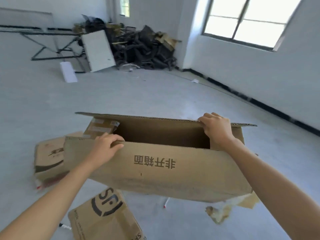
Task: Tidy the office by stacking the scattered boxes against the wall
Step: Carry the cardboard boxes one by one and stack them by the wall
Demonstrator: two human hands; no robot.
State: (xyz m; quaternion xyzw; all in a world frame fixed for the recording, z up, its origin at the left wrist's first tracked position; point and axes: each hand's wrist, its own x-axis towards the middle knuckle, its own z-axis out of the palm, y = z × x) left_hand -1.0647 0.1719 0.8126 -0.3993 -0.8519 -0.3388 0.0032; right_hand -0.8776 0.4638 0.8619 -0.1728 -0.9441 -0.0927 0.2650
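1. Grey concrete floor [155, 94] fills a bare white-walled room, with a window [242, 19] at 1 o'clock and a dark scrap heap [143, 47] in the corner at 12 o'clock
2. Long open cardboard box [164, 170] sits at centre, held clear of the floor, its printed side facing the camera
3. Left hand [105, 148] is closed over the box's near top edge, at 9 o'clock of the opening
4. Right hand [216, 129] is clamped on the far flap's edge, at 2 o'clock
5. Flattened SF box [103, 217] lies on the floor at 7 o'clock; another worn box [48, 158] lies at 9 o'clock, partly behind the held one
6. White panel [98, 51] leans at 11 o'clock
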